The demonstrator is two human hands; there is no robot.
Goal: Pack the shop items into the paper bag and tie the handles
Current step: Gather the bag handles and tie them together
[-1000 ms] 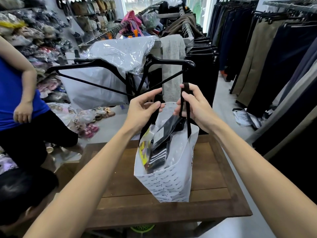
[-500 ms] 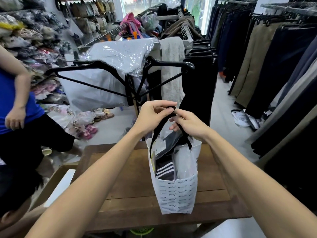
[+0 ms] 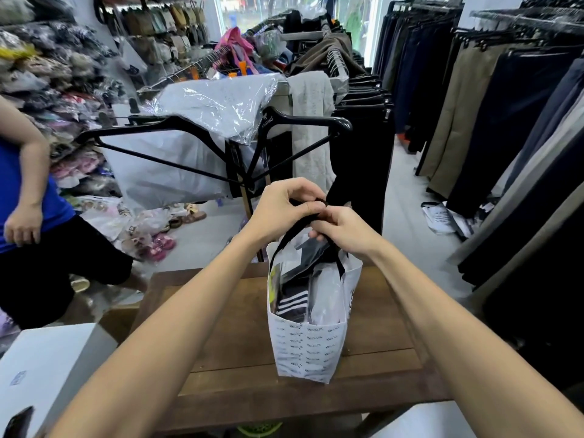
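A white printed paper bag (image 3: pixel 308 349) stands upright on the wooden table (image 3: pixel 221 368). Packaged shop items (image 3: pixel 295 298), one black with white stripes, fill it to the rim. Its black ribbon handles (image 3: pixel 292 235) rise from the bag and meet above it. My left hand (image 3: pixel 284 207) pinches the handles from the left at the top. Close against it, my right hand (image 3: pixel 344 230) curls its fingers round the handles from the right. The spot where the handles meet is hidden between my fingers.
Black hangers (image 3: pixel 196 147) and a plastic-wrapped parcel (image 3: pixel 215 105) stand just behind the table. A person in a blue top (image 3: pixel 28 200) sits at the left. A white box (image 3: pixel 47 368) is at the lower left. Trouser racks (image 3: pixel 493 121) line the right.
My hands, held apart with one handle each, came together above the bag. The bag has settled upright on the table, nearer the front edge.
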